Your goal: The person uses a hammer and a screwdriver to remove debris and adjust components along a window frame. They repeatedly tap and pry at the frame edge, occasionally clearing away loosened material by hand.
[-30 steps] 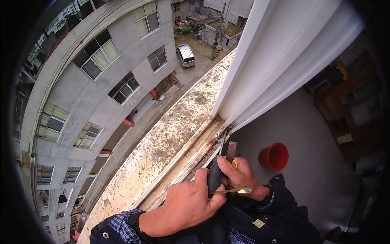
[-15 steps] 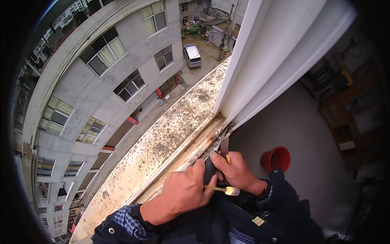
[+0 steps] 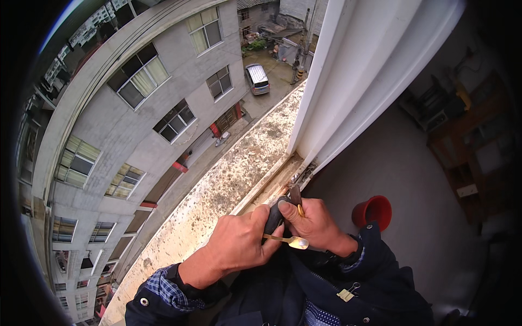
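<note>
Two hands (image 3: 234, 244) (image 3: 316, 225) | left holds one gold spoon (image 3: 298, 243), one black handle (image 3: 274, 215) | right holds one flat bar (image 3: 295, 194) | one red bucket (image 3: 360, 214)

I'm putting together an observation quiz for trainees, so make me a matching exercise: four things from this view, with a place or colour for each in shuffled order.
Things:
1. spoon-shaped tool
2. bucket
3. binder clip
4. van

Places and colours:
A. against the dark jacket
B. parked outside, down below
C. held in the left hand
D. red, on the indoor floor

Right pairs: 1-C, 2-D, 3-A, 4-B
</note>
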Demonstrator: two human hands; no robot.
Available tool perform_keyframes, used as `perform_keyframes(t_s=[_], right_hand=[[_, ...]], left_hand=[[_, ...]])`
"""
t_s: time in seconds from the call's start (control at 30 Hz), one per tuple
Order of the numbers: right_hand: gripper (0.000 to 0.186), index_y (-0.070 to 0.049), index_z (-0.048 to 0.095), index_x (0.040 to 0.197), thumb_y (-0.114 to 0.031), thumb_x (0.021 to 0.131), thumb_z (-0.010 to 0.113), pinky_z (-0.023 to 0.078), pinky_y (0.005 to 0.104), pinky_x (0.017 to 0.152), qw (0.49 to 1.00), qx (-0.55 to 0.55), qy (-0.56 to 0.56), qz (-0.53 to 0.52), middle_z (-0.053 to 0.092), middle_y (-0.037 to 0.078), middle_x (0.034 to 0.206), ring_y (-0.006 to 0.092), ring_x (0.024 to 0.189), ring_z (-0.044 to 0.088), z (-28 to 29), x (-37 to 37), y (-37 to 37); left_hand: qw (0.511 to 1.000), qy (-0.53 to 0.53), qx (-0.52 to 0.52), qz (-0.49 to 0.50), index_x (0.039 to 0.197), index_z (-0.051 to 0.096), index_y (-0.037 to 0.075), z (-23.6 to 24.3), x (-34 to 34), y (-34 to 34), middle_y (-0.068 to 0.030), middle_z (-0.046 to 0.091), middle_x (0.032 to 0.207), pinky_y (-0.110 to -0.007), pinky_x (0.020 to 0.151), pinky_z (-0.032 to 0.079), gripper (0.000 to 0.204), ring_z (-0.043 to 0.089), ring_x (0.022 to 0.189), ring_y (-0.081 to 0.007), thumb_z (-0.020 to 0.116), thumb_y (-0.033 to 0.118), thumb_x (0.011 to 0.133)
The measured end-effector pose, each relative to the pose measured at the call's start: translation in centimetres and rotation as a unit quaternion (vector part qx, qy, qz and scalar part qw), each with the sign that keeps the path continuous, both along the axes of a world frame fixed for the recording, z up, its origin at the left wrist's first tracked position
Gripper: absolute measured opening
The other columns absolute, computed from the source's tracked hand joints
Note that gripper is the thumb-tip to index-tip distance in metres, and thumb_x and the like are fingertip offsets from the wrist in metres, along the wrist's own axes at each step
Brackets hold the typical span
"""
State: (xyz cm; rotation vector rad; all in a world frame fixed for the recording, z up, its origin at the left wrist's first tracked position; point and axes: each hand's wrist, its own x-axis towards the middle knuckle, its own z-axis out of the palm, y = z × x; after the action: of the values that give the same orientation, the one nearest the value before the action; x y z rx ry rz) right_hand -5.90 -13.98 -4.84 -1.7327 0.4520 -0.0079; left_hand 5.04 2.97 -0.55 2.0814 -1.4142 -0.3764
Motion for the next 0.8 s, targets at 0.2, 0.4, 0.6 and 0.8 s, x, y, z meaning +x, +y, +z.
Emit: perform_keyframes(t_s=[0.2, 0.4, 0.6, 0.8], right_hand=[[0.061, 0.000, 0.062, 0.072, -0.051, 0.104, 0.055, 0.044, 0.0356, 0.050, 0.999, 0.052, -0.004, -0.002, 0.056, 0.006, 0.053, 0.0163, 0.049, 0.056, 0.2, -0.1, -0.1], [0.057, 0.001, 0.064, 0.074, -0.047, 0.104, 0.060, 0.044, 0.0354, 0.050, 0.997, -0.053, -0.057, -0.026, 0.055, 0.007, 0.054, 0.0132, 0.050, 0.052, -0.5, 0.9, 0.6], [0.054, 0.001, 0.065, 0.077, -0.046, 0.103, 0.061, 0.046, 0.0331, 0.053, 0.998, 0.054, -0.017, -0.024, 0.059, 0.006, 0.058, 0.0117, 0.053, 0.055, -0.3, 0.1, 0.0], [0.051, -0.002, 0.063, 0.077, -0.044, 0.105, 0.058, 0.043, 0.0293, 0.052, 0.992, 0.124, 0.013, 0.029, 0.056, 0.001, 0.058, 0.0077, 0.054, 0.052, 0.2, -0.5, -0.1]], left_hand=[[0.999, 0.006, 0.020, -0.030, 0.092, 0.053, 0.004, 1.0, 1.2, -0.2, -0.0167, 0.062, 0.063, -0.048, 0.049, 0.050, 0.034, 0.062, 0.053, -0.0410, 0.069, 0.034, 0.092], [0.998, 0.005, 0.017, -0.058, 0.095, 0.057, 0.006, 0.9, 3.9, -0.8, -0.0148, 0.063, 0.066, -0.047, 0.051, 0.050, 0.030, 0.063, 0.055, -0.0387, 0.070, 0.032, 0.090], [0.996, 0.013, 0.063, -0.065, 0.097, 0.055, 0.004, 0.8, 3.5, -0.5, -0.0147, 0.062, 0.066, -0.046, 0.048, 0.050, 0.033, 0.062, 0.053, -0.0382, 0.069, 0.034, 0.092], [0.998, -0.010, 0.058, -0.008, 0.105, 0.055, 0.001, 1.3, -0.1, 0.8, -0.0137, 0.062, 0.062, -0.045, 0.045, 0.050, 0.039, 0.064, 0.051, -0.0363, 0.069, 0.036, 0.092]])
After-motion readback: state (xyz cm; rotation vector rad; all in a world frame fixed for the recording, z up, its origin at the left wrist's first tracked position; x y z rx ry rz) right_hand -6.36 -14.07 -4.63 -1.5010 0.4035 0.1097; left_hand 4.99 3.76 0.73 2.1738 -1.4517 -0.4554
